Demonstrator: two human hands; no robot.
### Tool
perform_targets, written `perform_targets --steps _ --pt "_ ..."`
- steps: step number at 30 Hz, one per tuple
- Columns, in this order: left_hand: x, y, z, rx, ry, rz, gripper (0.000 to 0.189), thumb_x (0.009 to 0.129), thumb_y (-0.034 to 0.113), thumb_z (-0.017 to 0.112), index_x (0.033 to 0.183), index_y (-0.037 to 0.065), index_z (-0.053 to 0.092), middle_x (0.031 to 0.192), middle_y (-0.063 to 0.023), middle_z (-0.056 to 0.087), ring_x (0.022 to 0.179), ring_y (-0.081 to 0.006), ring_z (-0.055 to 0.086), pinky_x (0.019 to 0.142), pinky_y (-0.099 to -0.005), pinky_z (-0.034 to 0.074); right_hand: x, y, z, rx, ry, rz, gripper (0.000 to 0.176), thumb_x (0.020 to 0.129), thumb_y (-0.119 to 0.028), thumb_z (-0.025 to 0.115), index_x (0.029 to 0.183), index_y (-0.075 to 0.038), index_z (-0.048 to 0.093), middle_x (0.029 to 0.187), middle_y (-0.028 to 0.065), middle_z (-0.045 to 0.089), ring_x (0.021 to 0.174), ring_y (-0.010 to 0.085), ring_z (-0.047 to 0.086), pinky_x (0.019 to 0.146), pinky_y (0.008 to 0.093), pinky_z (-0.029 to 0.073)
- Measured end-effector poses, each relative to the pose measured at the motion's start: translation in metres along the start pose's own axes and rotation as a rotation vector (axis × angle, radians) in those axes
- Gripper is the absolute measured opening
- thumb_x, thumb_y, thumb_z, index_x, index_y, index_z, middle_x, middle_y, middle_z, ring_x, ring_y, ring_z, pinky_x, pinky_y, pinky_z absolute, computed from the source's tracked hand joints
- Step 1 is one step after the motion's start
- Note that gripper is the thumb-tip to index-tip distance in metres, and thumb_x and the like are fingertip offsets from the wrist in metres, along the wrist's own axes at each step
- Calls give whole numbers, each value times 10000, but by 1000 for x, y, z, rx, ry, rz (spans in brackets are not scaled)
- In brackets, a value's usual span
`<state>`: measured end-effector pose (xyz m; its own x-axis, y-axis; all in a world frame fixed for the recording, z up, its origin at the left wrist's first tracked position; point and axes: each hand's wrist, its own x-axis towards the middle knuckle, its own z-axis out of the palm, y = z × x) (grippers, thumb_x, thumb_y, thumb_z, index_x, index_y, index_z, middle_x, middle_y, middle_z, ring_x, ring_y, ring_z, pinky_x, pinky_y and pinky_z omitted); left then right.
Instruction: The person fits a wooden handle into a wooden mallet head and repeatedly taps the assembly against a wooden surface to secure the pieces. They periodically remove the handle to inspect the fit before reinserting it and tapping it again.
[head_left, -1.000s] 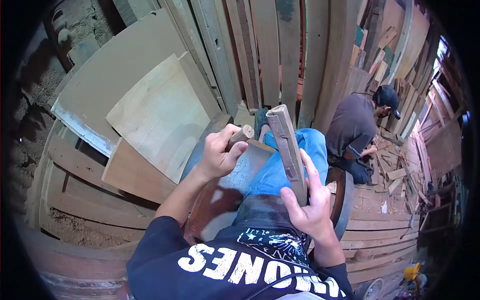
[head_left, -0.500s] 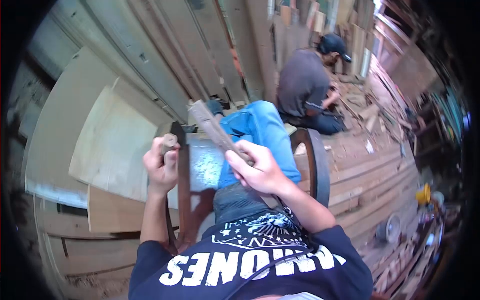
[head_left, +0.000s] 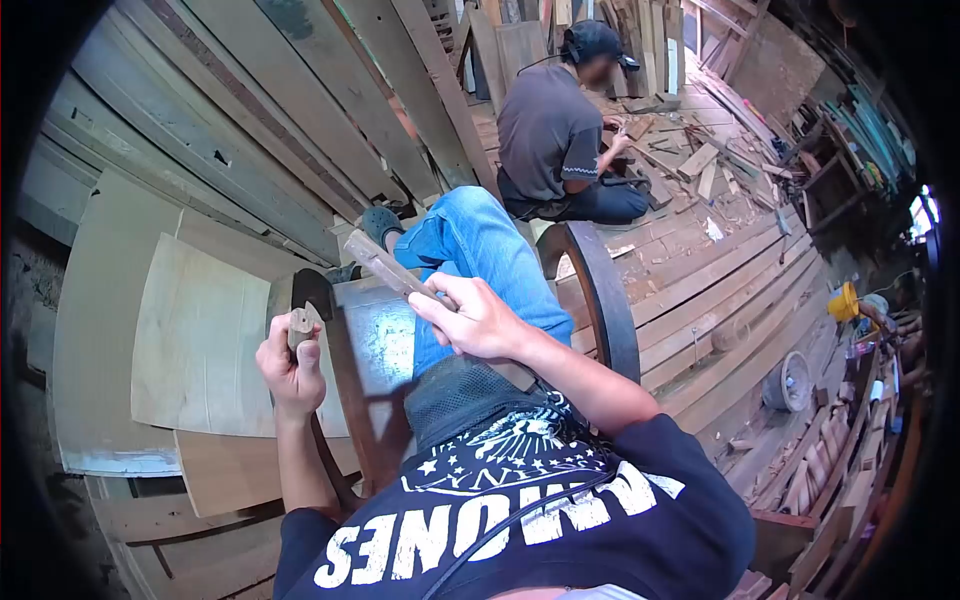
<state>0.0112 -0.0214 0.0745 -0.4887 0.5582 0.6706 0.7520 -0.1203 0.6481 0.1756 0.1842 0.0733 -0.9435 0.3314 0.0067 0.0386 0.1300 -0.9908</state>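
Observation:
My left hand (head_left: 290, 368) is closed around a short piece of wood (head_left: 302, 321), its pale cut end facing up past the thumb. Held in my right hand (head_left: 470, 318), a long narrow wooden strip (head_left: 375, 260) tilts up and to the left over my legs. The two pieces are apart. Below them is the shiny dark seat (head_left: 385, 335) of a wooden chair, with a curved dark arm (head_left: 605, 300) to the right of my leg.
Another person (head_left: 560, 135) in a cap sits on the floor ahead, among wood scraps (head_left: 700, 160). Long boards (head_left: 240, 120) lean at the left, beside pale panels (head_left: 190, 350). A yellow container (head_left: 843, 301) and a round grey object (head_left: 787, 381) are at the right.
The view has shifted, so the other person now appears farther left and higher. Both my hands appear lower and farther left, still holding the same wood pieces.

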Motion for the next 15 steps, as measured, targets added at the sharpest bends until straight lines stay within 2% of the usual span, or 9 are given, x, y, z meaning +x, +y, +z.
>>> perform_targets --steps 1,2,4,5,7,15 --pt "0 -2 -1 -4 -8 36 417 977 423 581 906 12 582 684 -13 540 539 -63 456 497 -230 357 -1 0 -1 1 -7 34 450 977 -402 566 867 33 592 599 105 563 564 175 554 543 354 421" --pt "-1 -2 -3 -5 -9 36 417 977 423 581 906 12 582 684 -13 540 539 -63 456 497 -230 357 0 4 0 1 -5 35 450 977 -402 566 867 33 592 599 105 563 564 175 554 543 354 421" --pt "-2 -2 -4 -34 -39 8 425 975 424 585 912 4 585 697 -22 549 550 -70 468 511 -235 378 2 16 1 -77 14 -97 327 995 -340 564 910 -25 593 588 2 532 520 74 510 489 270 405" --pt "-2 -2 -4 -36 -40 9 425 975 424 585 912 4 585 697 -22 549 550 -70 468 511 -235 378 1 15 1 -78 16 -97 327 995 -340 564 910 -25 593 588 2 532 520 74 510 489 270 405" --pt "-3 -3 -3 -47 -38 -8 437 973 428 587 918 -6 585 701 -23 545 551 -76 471 523 -239 395 -1 11 1 -96 28 -134 423 973 -391 574 885 22 603 584 117 535 537 168 506 522 366 382" --pt "-3 -3 -5 -33 -54 7 435 968 427 592 921 -6 589 716 -34 561 559 -86 501 538 -238 414 -6 6 -3 -56 -20 -129 411 971 -402 572 971 7 614 597 124 558 546 186 535 535 360 400"
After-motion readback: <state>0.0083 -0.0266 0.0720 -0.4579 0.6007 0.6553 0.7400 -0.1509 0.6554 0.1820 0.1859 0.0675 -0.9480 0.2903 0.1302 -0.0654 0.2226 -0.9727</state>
